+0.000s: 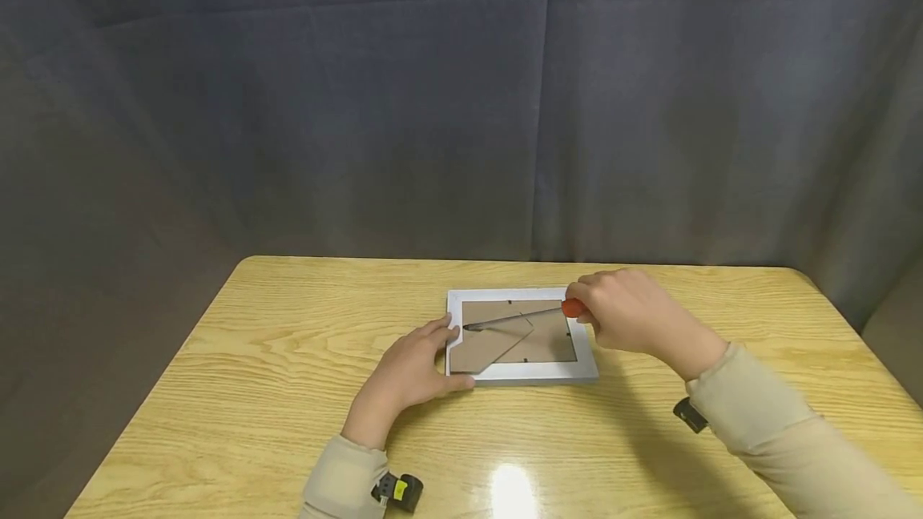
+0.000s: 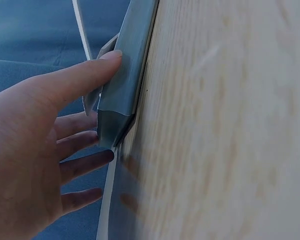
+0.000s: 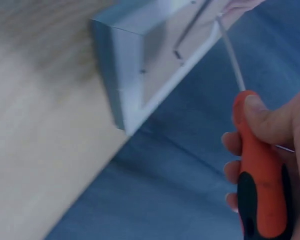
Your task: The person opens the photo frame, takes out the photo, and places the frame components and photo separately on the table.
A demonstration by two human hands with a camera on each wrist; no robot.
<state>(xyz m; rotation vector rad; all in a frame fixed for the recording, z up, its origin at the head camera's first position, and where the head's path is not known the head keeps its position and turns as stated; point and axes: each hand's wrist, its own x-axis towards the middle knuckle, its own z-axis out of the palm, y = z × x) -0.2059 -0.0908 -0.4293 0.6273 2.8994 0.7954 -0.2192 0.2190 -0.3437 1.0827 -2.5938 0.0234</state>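
Note:
A white picture frame point(image 1: 534, 372) lies face down on the table, its brown backing board point(image 1: 555, 339) showing. On the backing is a flat stand leg point(image 1: 497, 349), reaching toward the near left corner. My left hand point(image 1: 407, 371) holds that corner, thumb along the near side and fingers at the left edge; the thumb presses the frame's side point(image 2: 122, 75) in the left wrist view. In my right hand point(image 1: 627, 311) is a screwdriver with an orange and black handle point(image 3: 262, 160). Its shaft point(image 1: 515, 317) slants low across the backing, the tip right at the backing's left edge.
The wooden table point(image 1: 288, 359) spreads around the frame on every side. A dark curtain point(image 1: 433, 118) hangs behind the table's far edge. Small black devices sit at the left wrist point(image 1: 407, 492) and right wrist point(image 1: 691, 415). Several small dark tabs line the backing's border.

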